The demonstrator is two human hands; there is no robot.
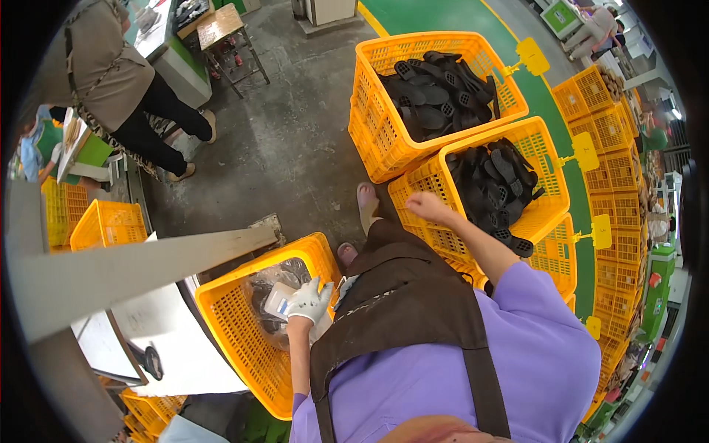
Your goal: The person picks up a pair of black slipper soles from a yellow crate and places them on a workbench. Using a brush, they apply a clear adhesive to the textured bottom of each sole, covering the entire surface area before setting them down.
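My left hand, in a white glove, reaches over the yellow crate at my left. Its fingers are apart, beside a white, label-like piece lying on a clear plastic bag in that crate. Dark items show faintly through the plastic. My bare right hand is curled closed near the left rim of a yellow crate heaped with black shoe soles; I see nothing in it. Farther ahead, another yellow crate holds more black shoe soles.
Yellow tags hang on the right-hand crates. A pale beam and a white table stand at my left. A person stands ahead left near a stool. Stacked crates line the far right beyond a green floor strip.
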